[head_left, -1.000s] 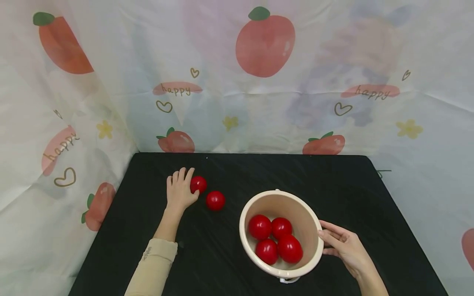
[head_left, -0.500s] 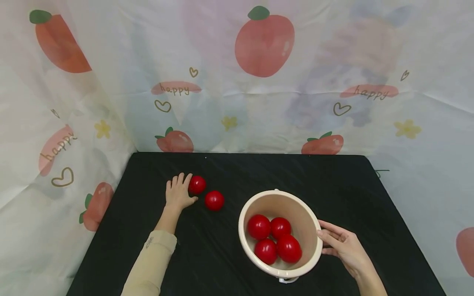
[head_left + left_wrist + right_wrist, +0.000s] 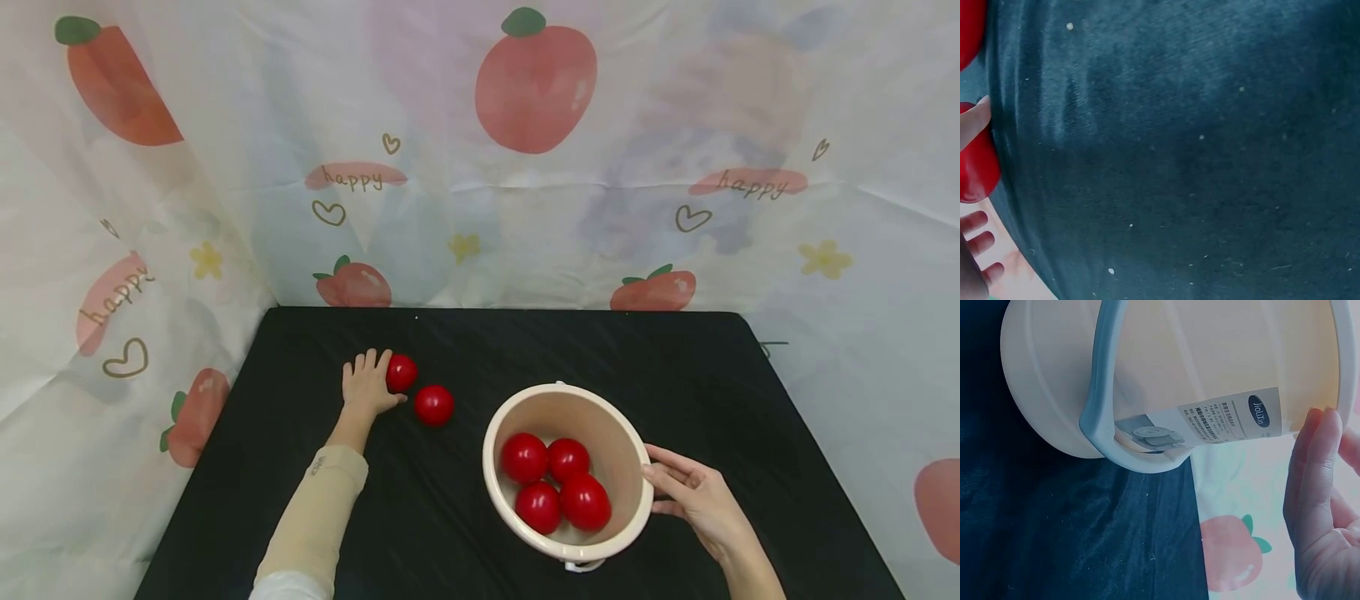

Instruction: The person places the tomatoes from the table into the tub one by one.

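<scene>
In the head view, my left hand [image 3: 366, 385] is beside a red ball [image 3: 402, 373] at the back left, fingers spread along its left side and thumb at its near side. The left wrist view shows the thumb [image 3: 974, 122] in front of that ball [image 3: 977, 167], with the other fingers apart from it. A second red ball [image 3: 434, 405] lies just to the right and nearer. My right hand [image 3: 697, 502] pinches the right rim of a cream bucket [image 3: 491, 492], thumb at the rim's inner side. Several red balls [image 3: 586, 502] lie inside the bucket.
A black cloth [image 3: 450, 517] covers the table. A printed fabric curtain [image 3: 435, 108] hangs behind and at the sides. The bucket's pale handle [image 3: 1104, 375] hangs down its outside, next to a paper label [image 3: 1229, 415].
My left hand drew slightly back from the ball, then moved right to close up beside it. The right hand and bucket have stayed in place. The head view has shifted a little.
</scene>
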The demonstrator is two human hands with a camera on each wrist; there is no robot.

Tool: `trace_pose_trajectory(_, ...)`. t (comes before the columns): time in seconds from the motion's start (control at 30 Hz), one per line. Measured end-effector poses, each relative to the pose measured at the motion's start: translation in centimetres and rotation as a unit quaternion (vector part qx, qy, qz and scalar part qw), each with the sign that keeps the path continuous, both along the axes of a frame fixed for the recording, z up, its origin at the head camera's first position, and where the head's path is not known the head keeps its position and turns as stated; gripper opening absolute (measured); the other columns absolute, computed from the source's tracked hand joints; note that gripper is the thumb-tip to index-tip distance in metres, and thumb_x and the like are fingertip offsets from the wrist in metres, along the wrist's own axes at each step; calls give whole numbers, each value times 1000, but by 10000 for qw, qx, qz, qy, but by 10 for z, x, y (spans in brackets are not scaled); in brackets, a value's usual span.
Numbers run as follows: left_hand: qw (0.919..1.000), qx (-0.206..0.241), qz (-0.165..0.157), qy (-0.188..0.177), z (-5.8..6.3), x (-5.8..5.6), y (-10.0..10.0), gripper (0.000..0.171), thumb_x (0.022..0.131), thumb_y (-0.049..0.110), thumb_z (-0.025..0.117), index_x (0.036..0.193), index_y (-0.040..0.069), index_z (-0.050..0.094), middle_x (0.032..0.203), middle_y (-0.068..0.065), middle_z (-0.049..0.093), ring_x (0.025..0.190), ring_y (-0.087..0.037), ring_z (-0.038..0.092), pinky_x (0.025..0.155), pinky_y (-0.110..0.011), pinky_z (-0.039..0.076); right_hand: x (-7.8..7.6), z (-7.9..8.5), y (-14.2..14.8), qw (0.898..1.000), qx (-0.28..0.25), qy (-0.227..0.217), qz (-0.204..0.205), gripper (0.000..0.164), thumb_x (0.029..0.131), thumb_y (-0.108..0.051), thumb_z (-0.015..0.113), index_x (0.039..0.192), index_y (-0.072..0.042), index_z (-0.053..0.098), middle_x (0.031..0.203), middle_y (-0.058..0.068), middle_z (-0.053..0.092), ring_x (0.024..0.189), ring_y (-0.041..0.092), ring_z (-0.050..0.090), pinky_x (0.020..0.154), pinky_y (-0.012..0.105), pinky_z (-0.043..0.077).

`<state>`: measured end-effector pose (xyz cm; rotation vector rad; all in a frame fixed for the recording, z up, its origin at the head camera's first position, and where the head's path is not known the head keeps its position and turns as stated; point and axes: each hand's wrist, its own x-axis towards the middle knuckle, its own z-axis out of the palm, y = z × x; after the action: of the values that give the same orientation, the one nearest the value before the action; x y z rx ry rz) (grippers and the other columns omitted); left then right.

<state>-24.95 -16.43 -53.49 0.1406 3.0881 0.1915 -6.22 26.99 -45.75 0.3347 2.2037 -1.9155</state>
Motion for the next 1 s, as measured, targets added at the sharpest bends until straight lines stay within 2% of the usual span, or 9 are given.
trace_pose_trajectory(0.27,9997,191,161,-41,1,0,1,84,67,44,73,135,11,35,128,-18,39,117,-34,32,98,-53,26,2,13,-9,9996,115,-142,-228,48,86,-12,63,126,8,47,83,-2,68,71,13,64,61,31,54)
trace_pose_trajectory(0.57,9994,238,197,135,-5,3,-1,80,70,45,71,133,10,37,127,-17,42,116,-34,34,96,-53,27,1,13,-10,9993,154,-226,-242,56,85,-13,63,129,13,40,83,-3,68,72,12,64,61,31,54)
trace_pose_trajectory(0.8,9971,291,254,649,-5,5,-2,73,69,46,69,125,7,41,121,-15,43,111,-32,37,93,-51,30,0,13,-10,9993,147,-271,-233,58,86,-14,63,131,12,38,83,-3,67,72,11,64,61,31,54)
trace_pose_trajectory(1.0,9911,402,86,1263,13,1,5,71,69,47,67,122,8,42,119,-14,43,108,-31,38,90,-50,32,1,14,-9,9991,189,-302,-240,60,86,-15,63,132,12,36,83,-4,67,73,11,64,62,31,54)
